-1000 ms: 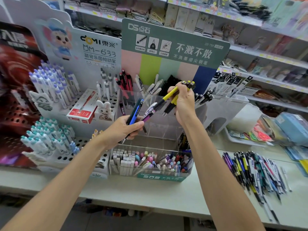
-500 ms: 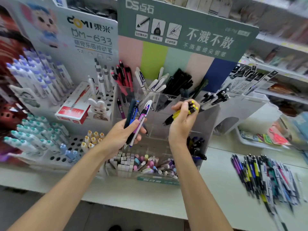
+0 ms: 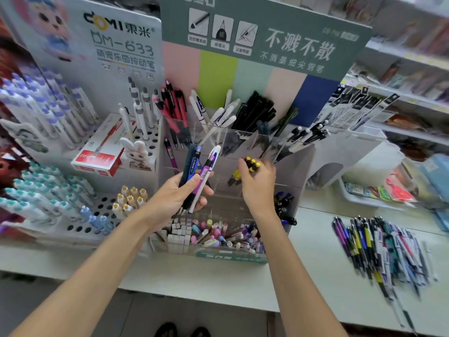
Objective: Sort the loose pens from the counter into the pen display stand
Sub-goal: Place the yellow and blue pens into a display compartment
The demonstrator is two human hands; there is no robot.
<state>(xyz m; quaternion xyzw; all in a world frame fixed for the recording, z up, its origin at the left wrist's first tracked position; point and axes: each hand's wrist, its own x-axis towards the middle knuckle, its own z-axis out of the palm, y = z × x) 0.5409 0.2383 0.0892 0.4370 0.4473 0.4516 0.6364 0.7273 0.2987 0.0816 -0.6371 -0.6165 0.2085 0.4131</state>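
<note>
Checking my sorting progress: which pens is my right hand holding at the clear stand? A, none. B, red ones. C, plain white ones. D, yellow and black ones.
D: the right hand grips a bunch of yellow and black pens at the clear stand; the left hand holds the blue and purple pens.
</note>
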